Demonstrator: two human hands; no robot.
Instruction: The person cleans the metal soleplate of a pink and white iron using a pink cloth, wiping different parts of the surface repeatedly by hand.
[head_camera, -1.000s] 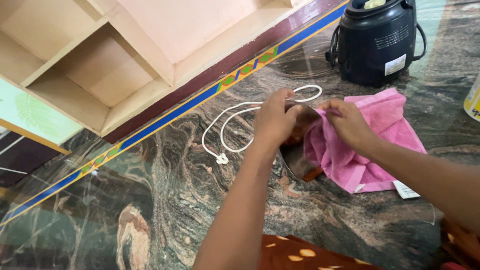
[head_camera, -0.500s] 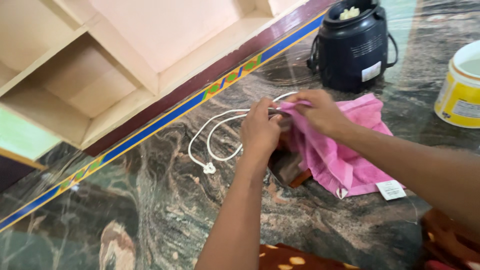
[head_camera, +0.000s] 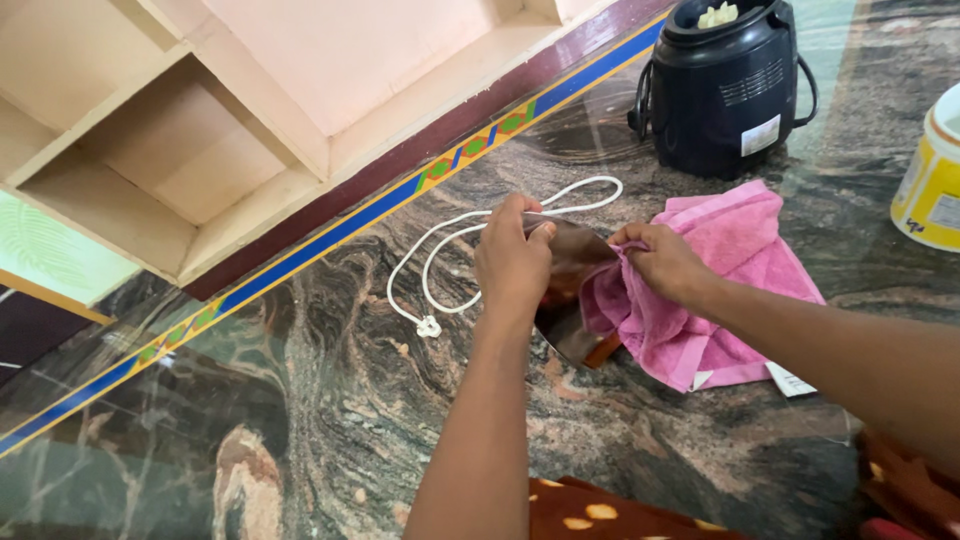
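Your left hand (head_camera: 513, 262) grips the tilted iron (head_camera: 572, 290) (its white cord (head_camera: 440, 262) lies beside), and your right hand (head_camera: 662, 262) pinches the pink towel (head_camera: 735, 270) against its shiny soleplate.

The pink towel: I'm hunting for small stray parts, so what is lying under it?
Under the pink towel only the marble counter shows at its edges; the right hand presses a fold against the shiny plate. Anything beneath is covered.

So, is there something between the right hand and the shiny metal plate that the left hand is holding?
Yes. The pink towel lies between them: the right hand pinches a fold of it against the shiny metal plate. The left hand grips the plate's top edge directly, bare.
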